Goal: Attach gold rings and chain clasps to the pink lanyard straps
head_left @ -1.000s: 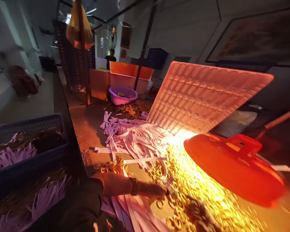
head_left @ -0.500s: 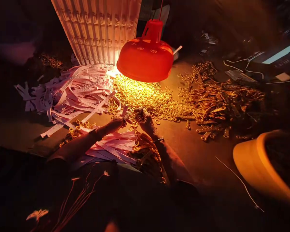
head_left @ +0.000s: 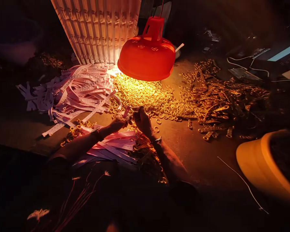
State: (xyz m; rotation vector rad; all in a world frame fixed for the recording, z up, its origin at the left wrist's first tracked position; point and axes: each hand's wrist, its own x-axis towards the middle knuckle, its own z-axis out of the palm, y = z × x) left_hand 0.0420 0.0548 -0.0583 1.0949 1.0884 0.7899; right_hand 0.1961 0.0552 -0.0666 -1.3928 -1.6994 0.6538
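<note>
My left hand (head_left: 119,121) is closed in a pinch on the end of a white paper strip (head_left: 126,112) that sticks up between both hands. My right hand (head_left: 141,119) is closed beside it, fingertips touching the same spot; what it holds is too small to make out. Both hands hover just in front of a heap of small golden rings (head_left: 147,95) lit by an orange lamp shade (head_left: 147,58). More white strips (head_left: 113,146) lie under my forearms, with finished ring-laden pieces near my right wrist.
A big loose pile of white strips (head_left: 72,90) lies at the left. Golden ring strings (head_left: 222,103) are heaped at the right. A ribbed white tray (head_left: 96,29) leans upright at the back. An orange bowl (head_left: 263,164) stands at the right edge.
The camera swung from the left side of the bench down onto the hands. Since half a second ago both hands have come closer together and lifted a little, with the strip end now upright between them.
</note>
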